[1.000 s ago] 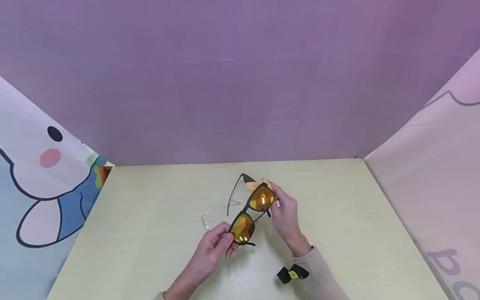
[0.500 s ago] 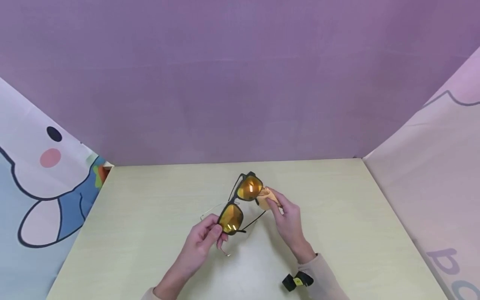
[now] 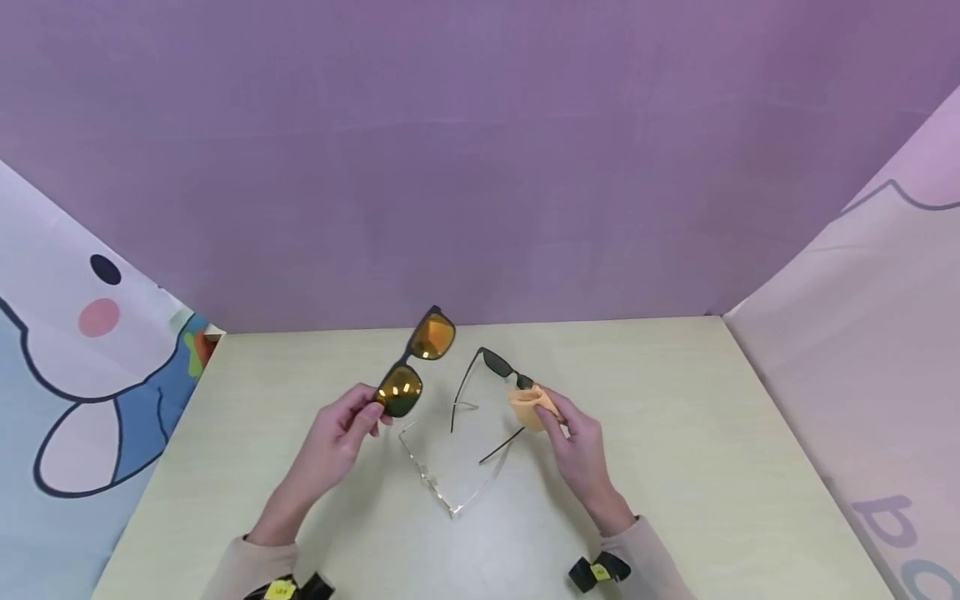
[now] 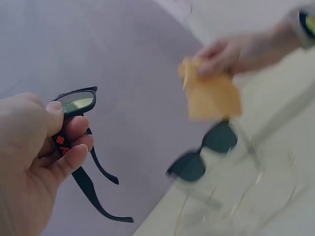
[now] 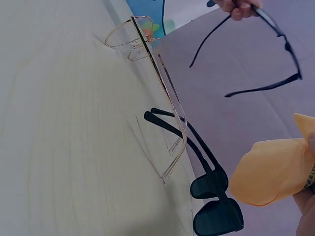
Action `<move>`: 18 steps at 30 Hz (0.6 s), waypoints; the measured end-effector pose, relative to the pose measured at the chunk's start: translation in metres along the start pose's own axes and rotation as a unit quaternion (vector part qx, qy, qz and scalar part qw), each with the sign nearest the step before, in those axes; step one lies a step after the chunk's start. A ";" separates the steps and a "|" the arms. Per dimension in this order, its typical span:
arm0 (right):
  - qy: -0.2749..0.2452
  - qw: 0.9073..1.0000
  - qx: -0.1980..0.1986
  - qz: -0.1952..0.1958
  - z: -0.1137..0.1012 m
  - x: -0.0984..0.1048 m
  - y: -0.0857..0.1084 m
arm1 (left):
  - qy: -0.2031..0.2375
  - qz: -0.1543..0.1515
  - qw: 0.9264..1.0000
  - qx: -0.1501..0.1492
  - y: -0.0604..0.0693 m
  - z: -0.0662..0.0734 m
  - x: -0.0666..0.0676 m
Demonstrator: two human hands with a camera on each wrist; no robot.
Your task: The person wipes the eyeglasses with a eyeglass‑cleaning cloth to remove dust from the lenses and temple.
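Had wire-framed glasses (image 3: 428, 478) lying unfolded, nearest, on the worktop (image 3: 660, 392). Pinched an orange cloth (image 3: 527, 408) in right grip (image 3: 581, 454), touching or just beside dark sunglasses (image 3: 497, 363); couldn't tell which. Farther off, held amber-lensed sunglasses (image 3: 401, 385) in left grip (image 3: 336, 431), raised off the worktop. Judged one pair taken up, two left lying.

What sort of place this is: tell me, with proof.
Probably a small staged work booth, perhaps for recording, rather than a lived-in room: a pale table backs onto a plain purple backdrop, a cartoon-printed panel closes off the left side, and a black device sits at each wrist.
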State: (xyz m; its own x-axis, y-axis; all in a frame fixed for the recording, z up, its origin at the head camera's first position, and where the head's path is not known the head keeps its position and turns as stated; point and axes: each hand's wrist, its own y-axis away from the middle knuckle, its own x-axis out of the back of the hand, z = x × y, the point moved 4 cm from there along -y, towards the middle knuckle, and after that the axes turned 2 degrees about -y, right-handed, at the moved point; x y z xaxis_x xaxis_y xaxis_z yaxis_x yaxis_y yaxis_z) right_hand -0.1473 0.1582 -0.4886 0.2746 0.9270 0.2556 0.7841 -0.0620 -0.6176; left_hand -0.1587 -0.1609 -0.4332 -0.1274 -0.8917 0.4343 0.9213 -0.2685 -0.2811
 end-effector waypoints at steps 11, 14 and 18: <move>0.003 1.000 -0.011 -0.001 0.002 0.001 0.003 | -0.225 0.019 0.974 -0.010 -0.009 -0.061 0.029; 0.007 1.000 -0.006 -0.005 0.002 0.002 0.004 | -0.282 0.030 0.958 -0.028 -0.007 -0.073 0.032; 0.007 1.000 -0.006 -0.009 0.002 0.002 0.003 | -0.337 0.065 0.936 -0.079 -0.003 -0.081 0.037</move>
State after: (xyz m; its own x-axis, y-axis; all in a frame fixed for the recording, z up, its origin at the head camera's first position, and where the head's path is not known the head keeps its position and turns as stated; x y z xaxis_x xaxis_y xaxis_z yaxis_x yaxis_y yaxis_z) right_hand -0.1455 0.1609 -0.4919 0.2668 0.9231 0.2769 0.7959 -0.0490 -0.6035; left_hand -0.1961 -0.2226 -0.4859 0.2919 -0.5034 0.8132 0.8404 -0.2710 -0.4694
